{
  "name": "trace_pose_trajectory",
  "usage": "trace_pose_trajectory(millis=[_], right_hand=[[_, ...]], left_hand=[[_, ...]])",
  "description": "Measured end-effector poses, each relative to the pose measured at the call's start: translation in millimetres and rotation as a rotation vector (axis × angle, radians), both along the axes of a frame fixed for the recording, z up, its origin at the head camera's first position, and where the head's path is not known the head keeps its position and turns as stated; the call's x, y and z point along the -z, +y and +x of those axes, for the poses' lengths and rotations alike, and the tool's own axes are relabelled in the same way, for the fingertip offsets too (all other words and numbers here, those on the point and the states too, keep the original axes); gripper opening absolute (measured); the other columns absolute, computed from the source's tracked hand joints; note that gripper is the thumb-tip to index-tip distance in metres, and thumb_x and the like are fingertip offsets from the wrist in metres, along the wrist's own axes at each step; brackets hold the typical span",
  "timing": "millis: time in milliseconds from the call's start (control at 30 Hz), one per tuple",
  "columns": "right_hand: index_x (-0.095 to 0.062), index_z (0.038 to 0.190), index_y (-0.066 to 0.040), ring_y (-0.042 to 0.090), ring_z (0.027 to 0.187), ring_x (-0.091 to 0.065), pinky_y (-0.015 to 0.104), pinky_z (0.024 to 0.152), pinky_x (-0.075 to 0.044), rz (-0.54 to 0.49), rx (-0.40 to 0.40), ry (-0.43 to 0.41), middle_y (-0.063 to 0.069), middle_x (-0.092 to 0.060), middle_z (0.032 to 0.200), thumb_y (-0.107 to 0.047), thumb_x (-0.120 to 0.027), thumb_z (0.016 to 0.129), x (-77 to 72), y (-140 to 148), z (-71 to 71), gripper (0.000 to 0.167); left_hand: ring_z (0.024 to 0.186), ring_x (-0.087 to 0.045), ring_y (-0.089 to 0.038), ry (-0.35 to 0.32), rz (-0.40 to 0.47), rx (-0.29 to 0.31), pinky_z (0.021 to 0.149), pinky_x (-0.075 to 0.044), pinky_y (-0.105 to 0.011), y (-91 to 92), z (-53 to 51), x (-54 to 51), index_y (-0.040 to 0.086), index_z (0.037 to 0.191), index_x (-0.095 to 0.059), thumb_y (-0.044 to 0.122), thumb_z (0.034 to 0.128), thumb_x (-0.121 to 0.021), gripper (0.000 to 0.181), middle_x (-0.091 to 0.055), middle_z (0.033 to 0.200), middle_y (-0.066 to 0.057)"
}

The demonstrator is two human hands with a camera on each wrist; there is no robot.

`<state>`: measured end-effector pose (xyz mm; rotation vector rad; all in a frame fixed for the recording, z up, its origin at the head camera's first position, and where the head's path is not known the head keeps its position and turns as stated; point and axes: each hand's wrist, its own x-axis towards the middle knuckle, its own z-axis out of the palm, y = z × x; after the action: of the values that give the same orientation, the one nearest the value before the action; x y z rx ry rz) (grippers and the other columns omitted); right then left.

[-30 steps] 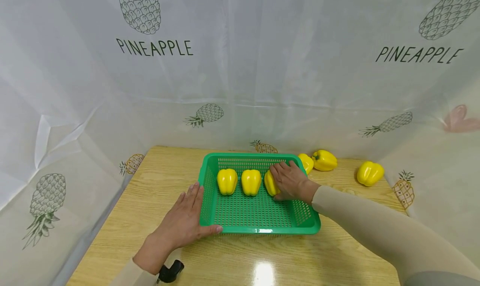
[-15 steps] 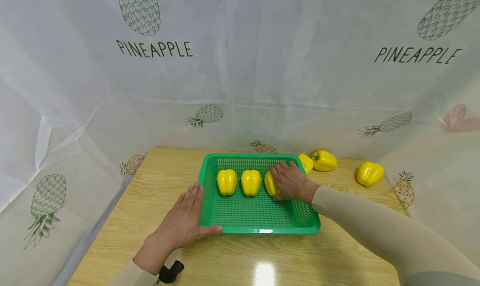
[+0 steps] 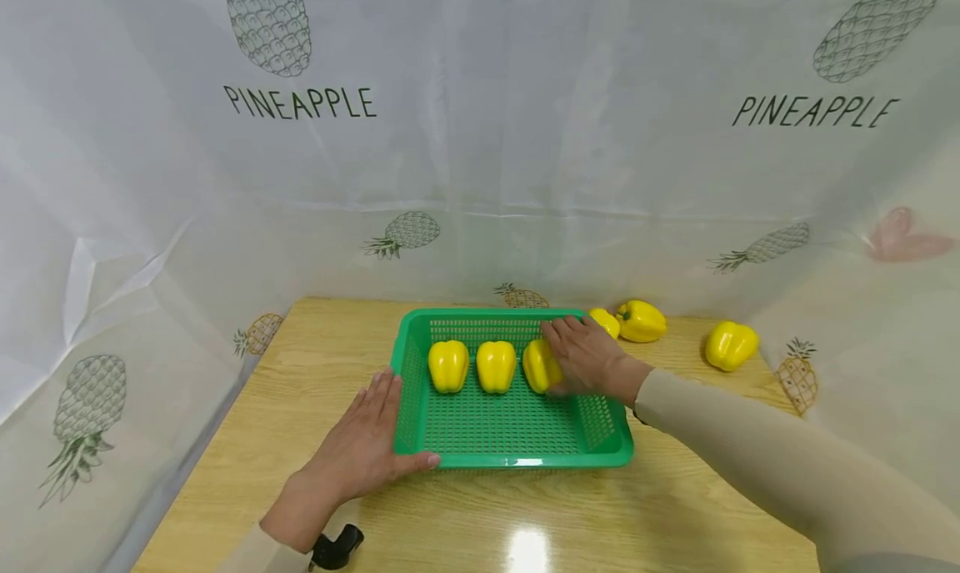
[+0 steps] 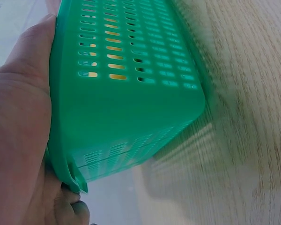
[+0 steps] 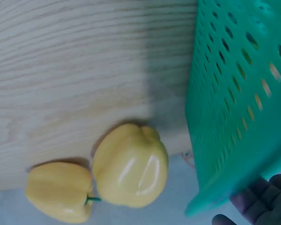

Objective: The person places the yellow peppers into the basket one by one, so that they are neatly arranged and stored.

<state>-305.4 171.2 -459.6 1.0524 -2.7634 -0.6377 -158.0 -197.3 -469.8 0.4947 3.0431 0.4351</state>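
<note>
- Yellow bell peppers, six in view, share the scene with a pineapple-printed white curtain hanging beyond the left hand and the right hand.
- A wood-grain table spreads beneath both hands and runs back to the curtain.
- A green perforated plastic basket stands on it, just right of the left hand and under the right.
- A beige sleeve covers the arm behind the right hand.
- The left hand, fingers straight, lies along the basket's outer side, its thumb resting on the near rim.
- The right hand reaches over the basket's right rim and covers part of the nearest pepper; its thumb is blurred, so whether it grips that pepper or only touches it I cannot tell.
- Two more peppers stand in the basket between the hands, in line with that one.
- Outside, two peppers lie beyond the right hand, just beside each other; a third lies farther right, well apart.
- A small black device sits at the left wrist.
- A green stem shows on one outside pepper.
</note>
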Motion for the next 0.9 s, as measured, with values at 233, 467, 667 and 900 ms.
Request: trace_pose_trajectory(millis=[233,467,667,900], right_hand=[[-0.052,0.144,0.001,0.034,0.106,-0.060,0.045,0.085,-0.051,-0.090,-0.062,0.156,0.017,-0.063,0.120,-0.078,-0.069,0.085,-11.9,25,0.0,0.101],[-0.053,0.143,0.003,0.038,0.113,-0.062,0.050,0.092,-0.053,-0.247,0.015,0.185,0.020,-0.065,0.127,-0.060,-0.077,0.090,-25.1,61,-3.6,0.087],[-0.051,0.139,0.007,0.043,0.109,-0.063,0.055,0.088,-0.053,-0.356,0.081,0.219,0.026,-0.065,0.123,-0.045,-0.081,0.090,-26.5,103,-6.2,0.078],[-0.044,0.142,0.010,0.050,0.121,-0.055,0.065,0.096,-0.048,-0.329,0.296,0.157,0.033,-0.056,0.134,-0.040,-0.078,0.094,-15.6,172,1.7,0.077]], left_hand=[[0.162,-0.014,-0.043,-0.023,0.020,-0.013,0.128,-0.025,-0.061,-3.1,-0.4,3.3,-0.008,0.165,-0.018,0.090,0.0846,-0.055,0.132,-0.013,0.173,-0.029],[0.162,-0.015,-0.044,-0.025,0.028,-0.007,0.128,-0.025,-0.060,-4.6,-1.5,2.6,-0.009,0.165,-0.018,0.091,0.0844,-0.054,0.133,-0.013,0.173,-0.029],[0.162,-0.015,-0.044,-0.029,0.037,-0.013,0.128,-0.026,-0.060,-5.5,-0.9,1.7,-0.009,0.165,-0.018,0.091,0.0843,-0.054,0.133,-0.012,0.174,-0.029],[0.162,-0.015,-0.044,-0.034,0.051,-0.007,0.128,-0.025,-0.061,-2.5,-1.0,1.1,-0.009,0.165,-0.017,0.090,0.0846,-0.055,0.133,-0.012,0.173,-0.029]])
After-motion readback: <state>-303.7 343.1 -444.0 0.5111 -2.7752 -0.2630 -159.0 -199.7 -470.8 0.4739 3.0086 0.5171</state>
